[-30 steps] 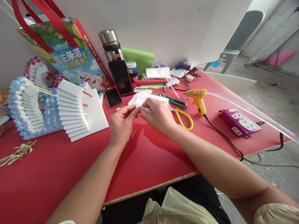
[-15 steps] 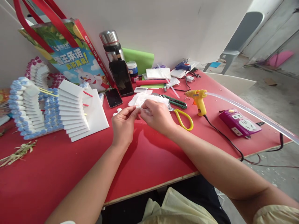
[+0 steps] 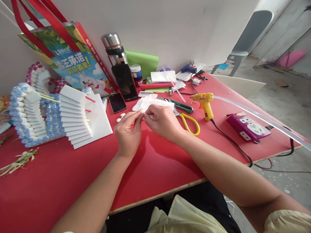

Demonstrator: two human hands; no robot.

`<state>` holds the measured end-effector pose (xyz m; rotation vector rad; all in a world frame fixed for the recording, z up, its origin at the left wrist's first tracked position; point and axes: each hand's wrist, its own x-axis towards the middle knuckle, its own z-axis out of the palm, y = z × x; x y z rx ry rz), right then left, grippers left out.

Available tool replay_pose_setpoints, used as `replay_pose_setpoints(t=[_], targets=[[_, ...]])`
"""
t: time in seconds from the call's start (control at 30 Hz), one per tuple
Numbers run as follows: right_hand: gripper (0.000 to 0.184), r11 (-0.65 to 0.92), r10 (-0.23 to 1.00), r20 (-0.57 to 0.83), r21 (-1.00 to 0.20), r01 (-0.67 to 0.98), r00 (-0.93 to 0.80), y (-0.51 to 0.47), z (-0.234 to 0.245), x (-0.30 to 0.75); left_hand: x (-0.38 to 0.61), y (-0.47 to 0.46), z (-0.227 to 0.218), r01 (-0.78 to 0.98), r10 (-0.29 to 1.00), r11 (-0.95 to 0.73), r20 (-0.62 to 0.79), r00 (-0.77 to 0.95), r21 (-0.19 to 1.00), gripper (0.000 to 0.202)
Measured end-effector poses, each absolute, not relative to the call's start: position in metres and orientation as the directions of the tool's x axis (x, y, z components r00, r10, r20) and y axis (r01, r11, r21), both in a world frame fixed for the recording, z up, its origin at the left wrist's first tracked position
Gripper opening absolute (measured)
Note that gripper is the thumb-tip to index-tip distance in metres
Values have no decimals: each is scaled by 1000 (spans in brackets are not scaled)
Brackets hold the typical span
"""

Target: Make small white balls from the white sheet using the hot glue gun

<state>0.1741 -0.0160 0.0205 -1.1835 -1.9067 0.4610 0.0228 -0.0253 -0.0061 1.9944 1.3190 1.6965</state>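
Between the fingertips of both hands is a small white piece of tissue (image 3: 143, 113), mostly covered by the fingers. My left hand (image 3: 128, 133) pinches it from the left, thumb against forefinger. From the other side my right hand (image 3: 163, 121) grips it with curled fingers. Just behind them lie crumpled white tissue sheets (image 3: 138, 104). A few small white rolled bits (image 3: 120, 117) rest on the red table (image 3: 155, 174) by my left hand. Yellow-handled scissors (image 3: 198, 127) lie beside my right wrist, their blades partly covered.
A yellow glue gun (image 3: 206, 105) and a purple power strip (image 3: 247, 126) stand on the right, with cables. At left are a fanned white foam-board model (image 3: 75, 119) and a blue-and-white one (image 3: 21, 113). Behind are phones (image 3: 117, 103), a steel flask (image 3: 112, 43) and a green cutter (image 3: 183, 107).
My fingertips have closed further over the white tissue, so less of it shows. My left hand has turned slightly. The whole view has shifted a little.
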Motion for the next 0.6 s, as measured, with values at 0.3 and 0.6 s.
replay_pose_setpoints(t=[0.3,0.6], targets=[[11,512,858,437,-771,378,-271,-11,20,183,11,-20,3,264,871,-462,490,-46,847,15],[10,512,849,425,-812,282,-315,-8,16,185,-3,-14,1,73,959,-277,271,77,958,26]])
